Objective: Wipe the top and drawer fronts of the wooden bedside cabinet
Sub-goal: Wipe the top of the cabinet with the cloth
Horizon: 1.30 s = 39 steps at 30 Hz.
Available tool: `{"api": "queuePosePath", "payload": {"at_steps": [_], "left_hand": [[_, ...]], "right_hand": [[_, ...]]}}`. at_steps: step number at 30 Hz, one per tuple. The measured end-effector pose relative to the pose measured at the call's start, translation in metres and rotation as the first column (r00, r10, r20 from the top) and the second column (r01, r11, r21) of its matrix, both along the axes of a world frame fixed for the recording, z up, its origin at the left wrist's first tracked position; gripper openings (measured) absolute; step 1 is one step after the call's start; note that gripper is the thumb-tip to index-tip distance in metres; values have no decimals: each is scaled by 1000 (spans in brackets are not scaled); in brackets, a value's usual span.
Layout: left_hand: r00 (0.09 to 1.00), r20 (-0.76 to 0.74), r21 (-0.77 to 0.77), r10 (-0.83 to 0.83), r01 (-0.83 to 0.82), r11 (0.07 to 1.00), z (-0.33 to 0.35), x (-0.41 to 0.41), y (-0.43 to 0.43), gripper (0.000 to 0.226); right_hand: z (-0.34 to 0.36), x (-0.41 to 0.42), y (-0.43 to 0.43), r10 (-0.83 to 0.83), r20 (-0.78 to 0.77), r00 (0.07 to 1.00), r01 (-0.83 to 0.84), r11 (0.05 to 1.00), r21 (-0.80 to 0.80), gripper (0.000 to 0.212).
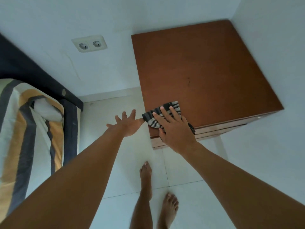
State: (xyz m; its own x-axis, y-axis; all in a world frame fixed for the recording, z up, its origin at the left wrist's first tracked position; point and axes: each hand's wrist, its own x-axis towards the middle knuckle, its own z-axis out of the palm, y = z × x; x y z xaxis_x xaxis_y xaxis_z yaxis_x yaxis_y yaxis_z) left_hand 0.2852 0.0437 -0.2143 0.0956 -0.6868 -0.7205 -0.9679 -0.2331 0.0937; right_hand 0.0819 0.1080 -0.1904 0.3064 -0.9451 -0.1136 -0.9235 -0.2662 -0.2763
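Observation:
The wooden bedside cabinet (203, 66) stands in the room's corner, its brown top bare. A black-and-white striped cloth (171, 107) lies on the top's near left corner. My right hand (175, 129) presses flat on the cloth, fingers spread over it. The cloth's edge hangs slightly past the cabinet's left side. My left hand (127, 123) hovers open beside that left side, fingers apart, its thumb close to the cloth's hanging corner. Only a thin strip of the drawer fronts (214, 131) shows below the top's front edge.
A bed (33, 123) with a striped cover and dark frame lies at the left. A double wall socket (89, 43) sits on the white wall between bed and cabinet. My bare feet (156, 187) stand on the white tiled floor before the cabinet.

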Motion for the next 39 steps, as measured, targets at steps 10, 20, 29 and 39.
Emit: {"api": "queuePosePath", "payload": {"at_steps": [10, 20, 29, 39], "left_hand": [[1000, -4, -106, -11, 10, 994, -7, -9, -7, 101], [994, -71, -133, 82, -91, 987, 24, -48, -15, 78], [997, -77, -70, 8, -13, 997, 11, -20, -21, 84], [927, -321, 43, 193, -189, 981, 17, 6, -37, 92]], "right_hand": [[9, -29, 53, 124, 9, 992, -123, 987, -100, 42], [36, -86, 96, 230, 21, 973, -228, 936, 268, 36], [64, -64, 18, 74, 332, 940, -141, 973, 182, 23], [79, 4, -140, -35, 248, 968, 67, 990, -122, 37]]}}
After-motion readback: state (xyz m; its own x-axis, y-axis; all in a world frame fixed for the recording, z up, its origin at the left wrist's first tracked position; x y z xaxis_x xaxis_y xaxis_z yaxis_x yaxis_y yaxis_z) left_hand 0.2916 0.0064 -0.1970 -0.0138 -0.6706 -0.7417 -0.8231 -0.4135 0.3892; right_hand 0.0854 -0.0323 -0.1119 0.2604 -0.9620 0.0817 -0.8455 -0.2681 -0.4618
